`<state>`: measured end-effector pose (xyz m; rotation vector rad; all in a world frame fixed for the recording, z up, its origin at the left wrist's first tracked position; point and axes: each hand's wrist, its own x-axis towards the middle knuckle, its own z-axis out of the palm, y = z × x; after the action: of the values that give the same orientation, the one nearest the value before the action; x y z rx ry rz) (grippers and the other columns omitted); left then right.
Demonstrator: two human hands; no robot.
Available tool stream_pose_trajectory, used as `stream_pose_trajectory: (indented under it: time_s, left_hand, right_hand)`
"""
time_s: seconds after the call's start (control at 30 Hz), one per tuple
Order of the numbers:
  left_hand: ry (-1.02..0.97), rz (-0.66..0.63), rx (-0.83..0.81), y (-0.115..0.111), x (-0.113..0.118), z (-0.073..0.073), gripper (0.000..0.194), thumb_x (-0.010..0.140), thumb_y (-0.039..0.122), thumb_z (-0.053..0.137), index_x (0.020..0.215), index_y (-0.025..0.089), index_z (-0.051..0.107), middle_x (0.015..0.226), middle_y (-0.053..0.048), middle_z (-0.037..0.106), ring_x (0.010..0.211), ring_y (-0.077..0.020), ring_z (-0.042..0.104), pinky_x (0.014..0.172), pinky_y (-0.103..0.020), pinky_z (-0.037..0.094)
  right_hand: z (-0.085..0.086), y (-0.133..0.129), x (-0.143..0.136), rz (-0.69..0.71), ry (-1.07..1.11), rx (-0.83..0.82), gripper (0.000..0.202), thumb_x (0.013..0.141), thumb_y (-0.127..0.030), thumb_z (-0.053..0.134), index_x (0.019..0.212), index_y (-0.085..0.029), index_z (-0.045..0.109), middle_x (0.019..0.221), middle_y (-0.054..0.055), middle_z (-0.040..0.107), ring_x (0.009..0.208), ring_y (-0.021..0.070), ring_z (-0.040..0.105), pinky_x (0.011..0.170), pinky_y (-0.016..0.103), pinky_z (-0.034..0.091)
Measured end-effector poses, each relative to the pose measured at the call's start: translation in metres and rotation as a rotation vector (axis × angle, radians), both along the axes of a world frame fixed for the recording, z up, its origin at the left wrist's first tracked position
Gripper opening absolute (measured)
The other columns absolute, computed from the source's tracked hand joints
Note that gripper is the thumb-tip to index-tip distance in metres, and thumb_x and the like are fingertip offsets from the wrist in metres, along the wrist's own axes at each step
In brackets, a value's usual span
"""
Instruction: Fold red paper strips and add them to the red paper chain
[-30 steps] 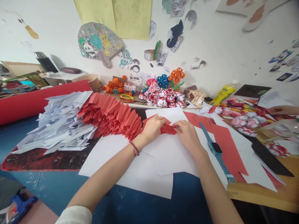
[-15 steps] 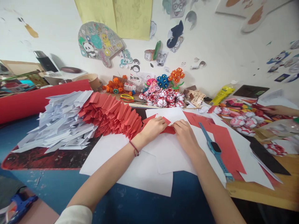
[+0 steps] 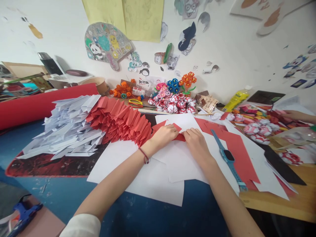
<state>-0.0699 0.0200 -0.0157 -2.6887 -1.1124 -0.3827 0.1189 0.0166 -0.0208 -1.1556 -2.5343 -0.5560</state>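
Between my hands is a small piece of red paper (image 3: 180, 137), partly hidden by my fingers. My left hand (image 3: 166, 134) pinches its left end, and my right hand (image 3: 195, 138) pinches its right end. White paper sheets (image 3: 158, 187) lie beneath my hands and forearms. Just left of my left hand stretches a dense row of folded red paper pieces (image 3: 120, 120). Farther left is a heap of folded white paper pieces (image 3: 66, 125). More red paper (image 3: 237, 151) lies flat to the right.
A blue smartwatch (image 3: 227, 156) rests on the papers at right. Paper flowers (image 3: 176, 102) and a yellow bottle (image 3: 237, 98) stand along the wall. Another person's hand (image 3: 296, 115) reaches in at far right. A blue glue gun (image 3: 26, 210) is at lower left.
My hands stay on the red paper with barely any movement. The whole view has shifted slightly. At far right, the other person's hand has moved a little.
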Motion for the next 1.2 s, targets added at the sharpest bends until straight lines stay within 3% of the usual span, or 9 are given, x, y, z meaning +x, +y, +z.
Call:
stream_pose_trajectory:
  time_s: [0.27,0.5,0.67,0.93,1.2]
  left_hand:
    - [-0.046,0.034,-0.047,0.001,-0.003,-0.002,0.019,0.096,0.016,0.046,0.091,0.012,0.064,0.091,-0.008,0.065,0.087,-0.0193,0.059,0.077,-0.030,0.047]
    - [-0.068,0.023,-0.045,0.002,-0.004,-0.004,0.017,0.095,0.016,0.048,0.093,0.012,0.064,0.089,-0.007,0.064,0.088,-0.0197,0.059,0.079,-0.030,0.047]
    - [-0.046,0.015,-0.039,0.001,-0.004,-0.003,0.019,0.096,0.017,0.047,0.093,0.011,0.064,0.091,-0.008,0.064,0.090,-0.0195,0.058,0.080,-0.030,0.047]
    - [0.005,0.017,0.049,0.003,-0.002,-0.008,0.024,0.099,0.019,0.041,0.094,0.011,0.063,0.096,-0.010,0.062,0.096,-0.0211,0.055,0.080,-0.031,0.046]
    - [-0.006,-0.004,0.081,0.004,-0.001,-0.011,0.022,0.097,0.020,0.045,0.092,0.011,0.065,0.093,-0.010,0.062,0.091,-0.0207,0.055,0.077,-0.031,0.046]
  right_hand:
    - [-0.006,0.010,0.008,0.022,0.091,-0.094,0.021,0.090,-0.003,0.047,0.094,-0.012,0.066,0.085,0.010,0.062,0.085,0.0240,0.053,0.077,0.035,0.037]
    - [-0.005,0.012,0.009,0.066,0.081,-0.103,0.029,0.086,0.005,0.044,0.095,-0.011,0.067,0.087,0.010,0.062,0.087,0.0243,0.053,0.078,0.036,0.038]
    - [-0.009,0.014,0.010,0.083,0.120,-0.081,0.023,0.091,-0.003,0.046,0.096,-0.013,0.066,0.089,0.010,0.063,0.087,0.0238,0.053,0.076,0.035,0.039]
    - [-0.012,0.015,0.012,0.075,0.034,-0.016,0.019,0.092,-0.006,0.049,0.081,-0.013,0.063,0.079,0.007,0.058,0.079,0.0223,0.052,0.075,0.034,0.038]
    - [-0.008,0.009,0.012,0.124,-0.023,0.013,0.015,0.093,-0.008,0.051,0.088,-0.012,0.065,0.080,0.007,0.058,0.079,0.0224,0.052,0.073,0.034,0.038]
